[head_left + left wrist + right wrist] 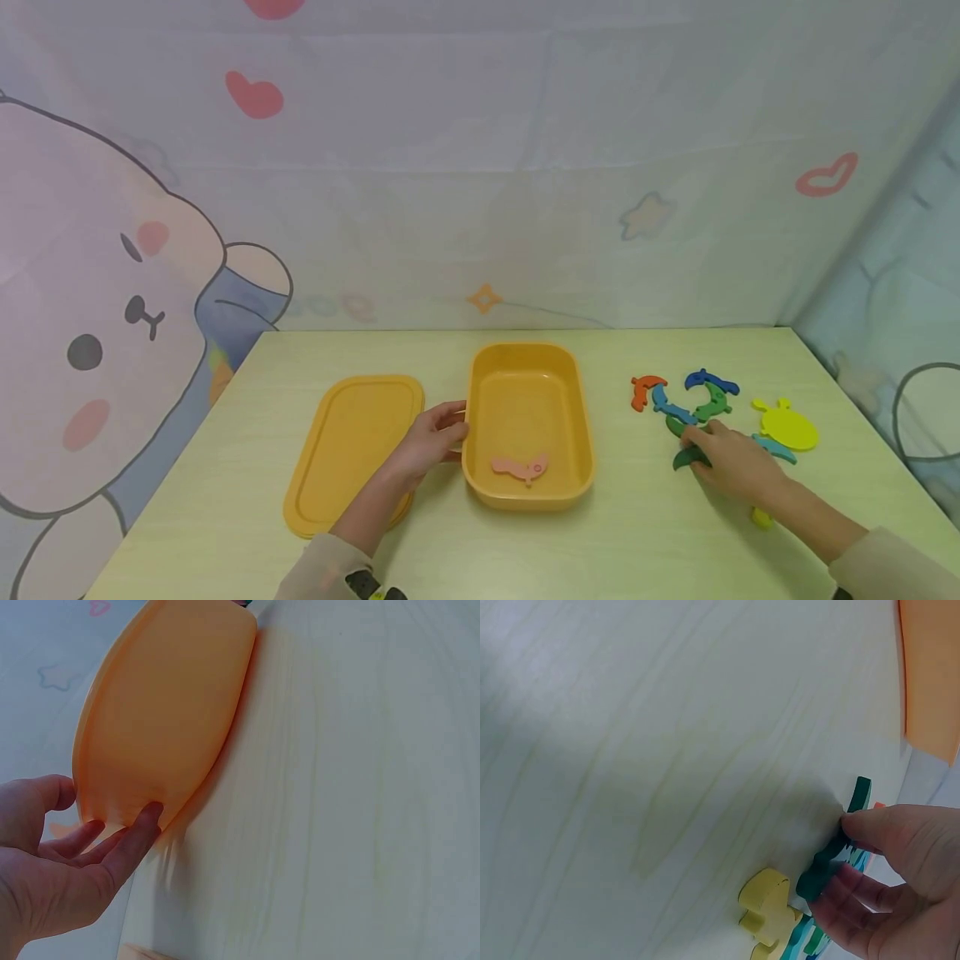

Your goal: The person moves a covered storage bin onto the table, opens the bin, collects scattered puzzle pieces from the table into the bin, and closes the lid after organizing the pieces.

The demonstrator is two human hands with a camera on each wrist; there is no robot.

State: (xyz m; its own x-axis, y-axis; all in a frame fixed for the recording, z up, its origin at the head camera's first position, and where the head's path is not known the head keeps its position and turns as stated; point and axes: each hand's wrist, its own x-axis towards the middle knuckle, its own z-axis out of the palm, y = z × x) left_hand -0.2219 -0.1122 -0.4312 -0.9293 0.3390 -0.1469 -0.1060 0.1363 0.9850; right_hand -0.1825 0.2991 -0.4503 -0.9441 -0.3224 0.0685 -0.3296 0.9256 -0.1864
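My left hand (435, 437) is at the left wall of a yellow-orange plastic bin (528, 500); in the left wrist view its thumb lies at the rim and its extended fingers (142, 832) touch the outer wall. A pink curved toy piece (521, 469) lies inside the bin. On the right of the table, my right hand (738, 462) pinches a dark green curved toy piece (826, 859) between thumb and fingers. Another green piece (674, 424) lies just beyond these fingers, and a light blue piece (776, 448) is beside the hand.
A flat yellow-orange lid (356, 442) lies left of the bin. Beyond my right hand are orange (645, 387), blue (671, 407), dark blue (711, 381) and green (714, 403) pieces. A round yellow piece (790, 428) lies farther right; another yellow piece (762, 517) shows below the wrist.
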